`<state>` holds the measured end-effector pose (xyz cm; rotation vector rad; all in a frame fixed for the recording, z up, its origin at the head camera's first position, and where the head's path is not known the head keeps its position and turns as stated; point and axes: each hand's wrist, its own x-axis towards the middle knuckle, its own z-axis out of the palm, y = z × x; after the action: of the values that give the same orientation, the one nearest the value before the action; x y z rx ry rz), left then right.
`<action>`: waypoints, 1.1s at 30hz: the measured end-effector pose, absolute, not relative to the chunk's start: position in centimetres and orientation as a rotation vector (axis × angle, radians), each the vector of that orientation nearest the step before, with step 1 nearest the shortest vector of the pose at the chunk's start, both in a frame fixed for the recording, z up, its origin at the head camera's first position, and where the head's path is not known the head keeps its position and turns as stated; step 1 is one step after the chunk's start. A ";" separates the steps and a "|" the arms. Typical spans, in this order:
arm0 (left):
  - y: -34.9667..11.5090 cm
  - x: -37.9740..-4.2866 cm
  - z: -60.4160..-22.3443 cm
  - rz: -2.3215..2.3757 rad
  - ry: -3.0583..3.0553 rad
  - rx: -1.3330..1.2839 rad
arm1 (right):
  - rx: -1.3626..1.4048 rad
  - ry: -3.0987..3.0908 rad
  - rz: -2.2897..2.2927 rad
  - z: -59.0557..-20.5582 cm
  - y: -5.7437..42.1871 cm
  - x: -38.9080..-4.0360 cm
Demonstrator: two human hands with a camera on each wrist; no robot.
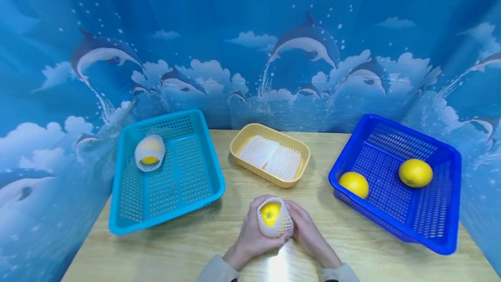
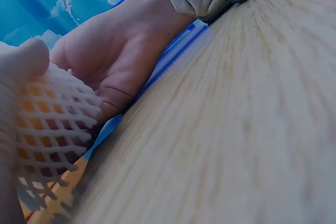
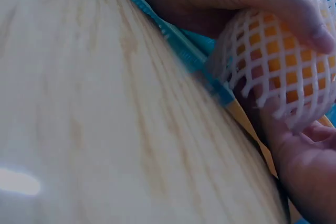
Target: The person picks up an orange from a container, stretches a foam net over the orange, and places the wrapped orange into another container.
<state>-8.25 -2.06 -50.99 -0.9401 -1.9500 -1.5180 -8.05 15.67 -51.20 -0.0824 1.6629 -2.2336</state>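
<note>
In front of me, near the table's front edge, an orange (image 1: 270, 214) sits partly inside a white foam net sleeve (image 1: 282, 226). Its yellow end shows through the net's open mouth. My left hand (image 1: 254, 232) grips the netted fruit from the left, thumb lying across the mesh, as the right wrist view shows. On the other side, my right hand (image 1: 309, 233) holds the net, with its fingers curled at the loose end of the mesh (image 3: 294, 77). Some of its fingertips are hidden behind the net.
A turquoise basket (image 1: 166, 220) at left contains one netted orange (image 1: 150, 153). Flat foam nets (image 1: 260, 151) lie in a small yellow tray (image 1: 287, 182) at centre back. Two bare oranges (image 1: 415, 173) are in the blue basket (image 1: 395, 228) at right. A dolphin-print curtain (image 1: 250, 21) hangs behind.
</note>
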 end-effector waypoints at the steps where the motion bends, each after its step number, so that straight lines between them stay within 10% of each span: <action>1: -2.1 -8.2 -50.6 -1.517 -1.932 -0.947 | -0.086 1.553 -2.255 -51.2 15.8 -8.0; 33: -2.2 -7.8 -50.2 -1.814 -1.892 -0.963 | -0.236 0.989 -2.392 -51.1 16.6 -8.2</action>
<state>-7.81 -2.15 -50.16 -0.9626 -1.8918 -1.8137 -8.18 16.63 -51.14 -0.2364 0.9890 -2.3922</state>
